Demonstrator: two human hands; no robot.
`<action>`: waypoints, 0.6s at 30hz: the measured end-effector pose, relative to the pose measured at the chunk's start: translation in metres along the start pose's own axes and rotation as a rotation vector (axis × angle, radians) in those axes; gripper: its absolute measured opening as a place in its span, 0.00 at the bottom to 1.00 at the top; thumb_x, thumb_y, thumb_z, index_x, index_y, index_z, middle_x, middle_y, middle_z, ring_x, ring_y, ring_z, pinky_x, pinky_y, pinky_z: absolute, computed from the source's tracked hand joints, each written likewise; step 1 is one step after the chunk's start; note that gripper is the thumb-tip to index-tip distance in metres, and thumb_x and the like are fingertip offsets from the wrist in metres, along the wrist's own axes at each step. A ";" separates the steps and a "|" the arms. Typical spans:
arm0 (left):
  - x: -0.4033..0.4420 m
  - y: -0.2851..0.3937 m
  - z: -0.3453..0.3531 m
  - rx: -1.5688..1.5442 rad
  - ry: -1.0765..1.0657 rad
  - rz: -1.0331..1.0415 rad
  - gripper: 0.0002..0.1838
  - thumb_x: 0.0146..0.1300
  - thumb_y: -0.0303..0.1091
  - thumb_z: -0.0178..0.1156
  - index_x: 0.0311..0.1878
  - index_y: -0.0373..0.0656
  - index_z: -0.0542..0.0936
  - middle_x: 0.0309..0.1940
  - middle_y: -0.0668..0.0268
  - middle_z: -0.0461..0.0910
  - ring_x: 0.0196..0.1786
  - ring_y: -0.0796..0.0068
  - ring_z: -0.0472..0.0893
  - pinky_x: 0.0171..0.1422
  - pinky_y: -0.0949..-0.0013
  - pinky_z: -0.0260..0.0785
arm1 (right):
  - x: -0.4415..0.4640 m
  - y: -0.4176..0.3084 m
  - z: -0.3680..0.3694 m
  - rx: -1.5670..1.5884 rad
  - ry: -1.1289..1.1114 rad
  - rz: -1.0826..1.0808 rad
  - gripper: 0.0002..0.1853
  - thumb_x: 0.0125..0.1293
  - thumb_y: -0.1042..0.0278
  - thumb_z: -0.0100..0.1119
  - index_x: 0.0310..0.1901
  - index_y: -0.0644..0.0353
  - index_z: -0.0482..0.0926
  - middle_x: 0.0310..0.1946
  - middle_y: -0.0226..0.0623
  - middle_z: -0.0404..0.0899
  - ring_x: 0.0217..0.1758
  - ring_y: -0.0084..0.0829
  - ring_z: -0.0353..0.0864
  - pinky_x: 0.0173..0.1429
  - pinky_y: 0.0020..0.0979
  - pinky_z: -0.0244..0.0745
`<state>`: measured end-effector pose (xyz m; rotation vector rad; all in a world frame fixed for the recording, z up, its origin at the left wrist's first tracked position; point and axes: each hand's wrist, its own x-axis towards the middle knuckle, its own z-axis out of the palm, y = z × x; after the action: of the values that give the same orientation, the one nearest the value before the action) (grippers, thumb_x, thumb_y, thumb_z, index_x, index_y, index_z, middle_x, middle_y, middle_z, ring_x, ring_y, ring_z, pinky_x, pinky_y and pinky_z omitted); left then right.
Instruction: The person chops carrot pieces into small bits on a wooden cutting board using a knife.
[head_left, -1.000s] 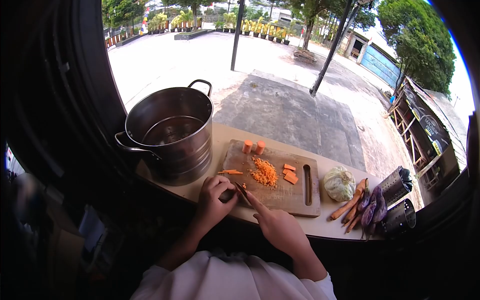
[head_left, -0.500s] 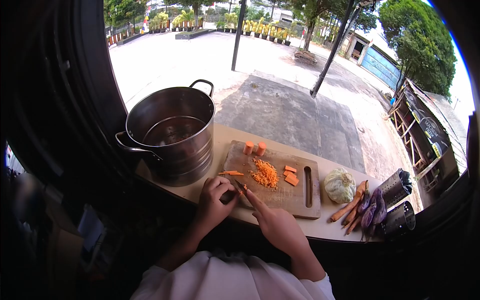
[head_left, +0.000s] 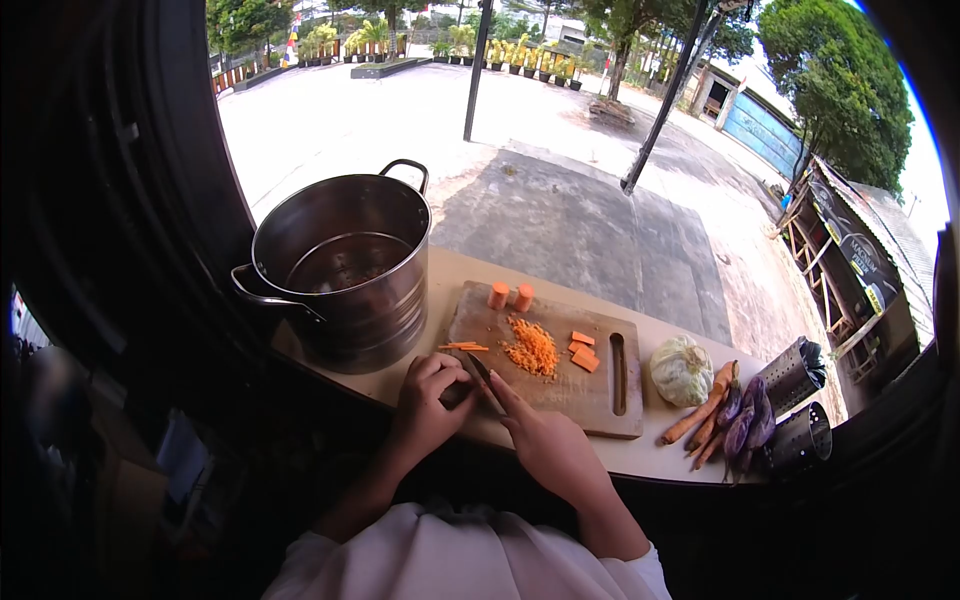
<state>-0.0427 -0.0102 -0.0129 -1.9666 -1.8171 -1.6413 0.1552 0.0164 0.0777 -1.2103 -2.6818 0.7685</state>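
My right hand [head_left: 548, 440] grips a knife [head_left: 482, 371], its blade pointing up and left over the near left edge of the wooden cutting board [head_left: 590, 408]. Beside the blade, my left hand [head_left: 432, 398] is closed with curled fingers at the board's left edge; what it holds, if anything, is hidden. Thin carrot strips [head_left: 464, 346] lie just beyond its fingers. A pile of finely diced carrot [head_left: 532, 348] sits mid-board. Flat carrot slices [head_left: 584, 354] rest to its right, and two carrot chunks [head_left: 511, 295] stand at the far edge.
A large steel pot [head_left: 365, 315] stands left of the board. To the right are a cabbage [head_left: 681, 370], several whole carrots [head_left: 705, 412], purple eggplants [head_left: 745, 425] and two perforated metal holders [head_left: 800, 435]. The narrow counter [head_left: 480, 268] borders an open window onto a yard.
The knife and my right hand have shifted slightly, with more of the blade showing now. Small orange bits near the blade are no longer visible. My left hand stays nearly still.
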 end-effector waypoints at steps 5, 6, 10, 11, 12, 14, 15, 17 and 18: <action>0.000 -0.003 -0.004 -0.049 -0.037 0.004 0.13 0.51 0.29 0.77 0.38 0.41 0.83 0.43 0.61 0.83 0.48 0.55 0.81 0.55 0.56 0.74 | -0.009 -0.001 -0.005 0.019 -0.015 0.021 0.34 0.79 0.63 0.50 0.83 0.40 0.53 0.27 0.62 0.81 0.33 0.63 0.82 0.41 0.58 0.73; 0.001 -0.003 -0.004 -0.066 -0.045 0.001 0.14 0.51 0.29 0.77 0.39 0.41 0.83 0.43 0.61 0.83 0.48 0.55 0.81 0.56 0.56 0.75 | -0.010 0.000 -0.005 0.024 -0.020 0.024 0.35 0.79 0.63 0.50 0.83 0.40 0.53 0.28 0.62 0.81 0.33 0.63 0.82 0.42 0.58 0.74; 0.002 0.000 -0.006 -0.072 -0.036 -0.004 0.12 0.52 0.26 0.76 0.37 0.39 0.82 0.43 0.59 0.83 0.48 0.56 0.83 0.55 0.59 0.75 | -0.014 0.002 -0.001 0.008 -0.001 0.008 0.35 0.79 0.63 0.51 0.83 0.40 0.52 0.27 0.61 0.81 0.33 0.63 0.83 0.41 0.57 0.75; 0.002 0.000 -0.006 -0.067 -0.035 -0.003 0.12 0.52 0.25 0.76 0.37 0.39 0.82 0.43 0.59 0.83 0.48 0.56 0.83 0.55 0.59 0.75 | -0.016 0.002 -0.001 0.004 0.006 -0.001 0.35 0.78 0.63 0.51 0.83 0.40 0.53 0.26 0.61 0.81 0.32 0.62 0.83 0.41 0.57 0.75; 0.002 0.000 -0.006 -0.063 -0.034 -0.002 0.12 0.52 0.25 0.76 0.37 0.39 0.81 0.43 0.59 0.83 0.48 0.56 0.83 0.55 0.59 0.75 | -0.017 0.002 0.000 0.001 0.013 -0.010 0.35 0.78 0.63 0.51 0.83 0.40 0.53 0.26 0.60 0.81 0.32 0.62 0.83 0.41 0.57 0.75; 0.001 -0.002 -0.004 -0.059 -0.030 -0.003 0.12 0.52 0.25 0.76 0.37 0.39 0.81 0.43 0.59 0.83 0.48 0.56 0.83 0.55 0.59 0.75 | -0.018 -0.001 -0.001 -0.009 -0.005 -0.013 0.35 0.78 0.64 0.51 0.83 0.40 0.53 0.25 0.59 0.81 0.31 0.61 0.83 0.40 0.57 0.75; 0.001 -0.002 -0.003 -0.058 -0.027 -0.004 0.12 0.52 0.24 0.75 0.37 0.39 0.81 0.43 0.59 0.83 0.48 0.56 0.83 0.55 0.60 0.75 | -0.018 -0.001 -0.001 -0.015 -0.014 -0.014 0.35 0.78 0.64 0.51 0.83 0.40 0.53 0.25 0.59 0.81 0.31 0.60 0.83 0.40 0.57 0.75; 0.001 -0.002 -0.003 -0.045 -0.031 0.005 0.12 0.51 0.25 0.75 0.37 0.40 0.82 0.43 0.60 0.83 0.48 0.55 0.82 0.55 0.58 0.75 | -0.018 0.000 0.001 -0.015 -0.005 -0.025 0.35 0.78 0.64 0.52 0.83 0.40 0.53 0.25 0.58 0.80 0.31 0.60 0.83 0.40 0.57 0.75; 0.000 -0.003 -0.003 -0.038 -0.032 0.009 0.12 0.51 0.25 0.75 0.37 0.40 0.82 0.43 0.61 0.83 0.48 0.55 0.81 0.54 0.57 0.75 | -0.017 0.001 0.002 -0.016 -0.001 -0.031 0.35 0.78 0.64 0.52 0.83 0.40 0.54 0.24 0.57 0.80 0.30 0.60 0.83 0.40 0.57 0.75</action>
<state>-0.0467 -0.0109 -0.0129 -2.0244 -1.7976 -1.6645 0.1665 0.0037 0.0775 -1.1695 -2.7058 0.7452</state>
